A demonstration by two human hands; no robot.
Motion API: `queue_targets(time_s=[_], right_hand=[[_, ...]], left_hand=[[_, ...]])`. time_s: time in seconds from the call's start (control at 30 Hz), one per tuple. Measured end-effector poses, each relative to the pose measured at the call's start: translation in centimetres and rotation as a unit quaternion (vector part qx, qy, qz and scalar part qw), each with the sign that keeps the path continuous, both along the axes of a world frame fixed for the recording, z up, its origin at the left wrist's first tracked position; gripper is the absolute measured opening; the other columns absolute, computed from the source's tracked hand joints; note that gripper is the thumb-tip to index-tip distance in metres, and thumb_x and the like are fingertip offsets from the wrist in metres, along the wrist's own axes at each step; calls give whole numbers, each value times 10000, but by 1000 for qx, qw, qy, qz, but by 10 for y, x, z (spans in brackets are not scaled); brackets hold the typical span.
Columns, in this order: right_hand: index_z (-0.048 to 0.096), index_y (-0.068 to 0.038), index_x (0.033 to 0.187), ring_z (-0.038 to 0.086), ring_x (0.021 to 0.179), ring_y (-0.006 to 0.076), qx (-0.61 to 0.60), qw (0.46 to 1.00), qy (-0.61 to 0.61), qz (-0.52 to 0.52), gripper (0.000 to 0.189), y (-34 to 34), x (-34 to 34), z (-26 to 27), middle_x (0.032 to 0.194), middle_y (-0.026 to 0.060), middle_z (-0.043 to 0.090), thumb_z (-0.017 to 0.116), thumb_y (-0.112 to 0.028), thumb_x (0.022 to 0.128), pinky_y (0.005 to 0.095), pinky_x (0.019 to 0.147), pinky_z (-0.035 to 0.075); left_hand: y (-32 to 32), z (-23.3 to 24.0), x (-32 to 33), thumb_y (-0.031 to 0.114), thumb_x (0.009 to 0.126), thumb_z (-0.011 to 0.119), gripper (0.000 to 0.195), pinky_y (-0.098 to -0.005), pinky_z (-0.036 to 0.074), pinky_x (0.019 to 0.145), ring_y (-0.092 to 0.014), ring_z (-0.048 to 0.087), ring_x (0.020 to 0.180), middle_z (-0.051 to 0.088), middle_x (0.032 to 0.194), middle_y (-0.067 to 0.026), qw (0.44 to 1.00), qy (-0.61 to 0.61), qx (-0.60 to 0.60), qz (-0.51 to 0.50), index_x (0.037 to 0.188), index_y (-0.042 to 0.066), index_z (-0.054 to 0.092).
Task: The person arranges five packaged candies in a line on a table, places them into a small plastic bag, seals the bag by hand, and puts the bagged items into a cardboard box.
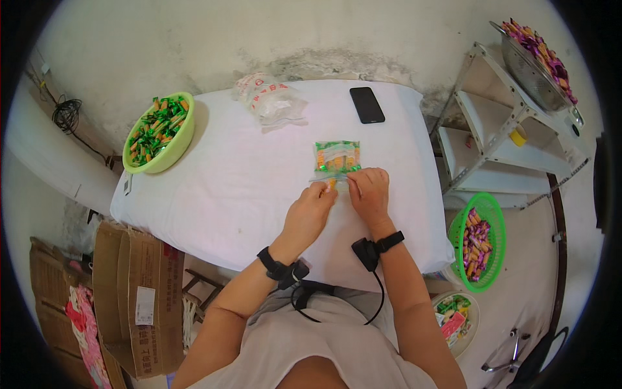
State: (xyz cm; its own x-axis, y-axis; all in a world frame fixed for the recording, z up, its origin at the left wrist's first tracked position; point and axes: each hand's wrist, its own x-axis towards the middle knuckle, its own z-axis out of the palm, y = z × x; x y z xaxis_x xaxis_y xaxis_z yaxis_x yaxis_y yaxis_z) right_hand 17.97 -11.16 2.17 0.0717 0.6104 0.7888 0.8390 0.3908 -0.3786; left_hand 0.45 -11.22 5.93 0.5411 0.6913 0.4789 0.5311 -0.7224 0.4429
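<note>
In front of me on the white-covered table (214, 194), a small clear zip bag (342, 183) is between my hands. My left hand (311, 204) pinches its left side, with an orange-yellow wrapped piece (332, 184) at the fingertips. At the bag's right side are the closed fingers of my right hand (370, 192). Just beyond lies a filled clear zip bag (337, 156) of green-and-orange wrapped pieces, close to my right fingertips. Whether the two bags touch is hard to tell. Part of the nearer bag is hidden by my fingers.
A yellow-green bowl (187, 133) of green-wrapped pieces stands at the table's left. Clear plastic bags (277, 104) and a black phone (367, 105) lie towards the wall. To the right are a metal shelf (495, 170) and a green basket (498, 243); a cardboard box (160, 335) stands lower left.
</note>
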Motion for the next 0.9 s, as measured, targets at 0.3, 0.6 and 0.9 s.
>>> queue_targets(time_s=[0.3,0.6,0.9], right_hand=[[612,-104,877,556,824,229,-31,999,-3,12,95,-1,-1,-1,817,38,573,643,-95,788,420,865,372],[613,-107,884,559,840,232,-28,1000,-1,5,97,-1,-3,1,829,44,578,642,-102,792,430,871,375],[613,-105,874,558,842,234,-37,999,-5,11,89,-3,-4,2,832,45,579,641,-101,789,436,878,370]], left_hand=[[24,-14,8,73,846,567,254,-368,519,697,-291,598,912,565,1065,-124,995,76,44,36,1097,46,596],[20,-11,5,42,808,592,364,-372,514,681,-287,602,862,589,977,-124,998,27,57,9,1171,60,559],[35,-10,10,39,779,612,339,-371,492,620,-266,577,771,558,825,-102,993,27,97,58,1112,33,550]])
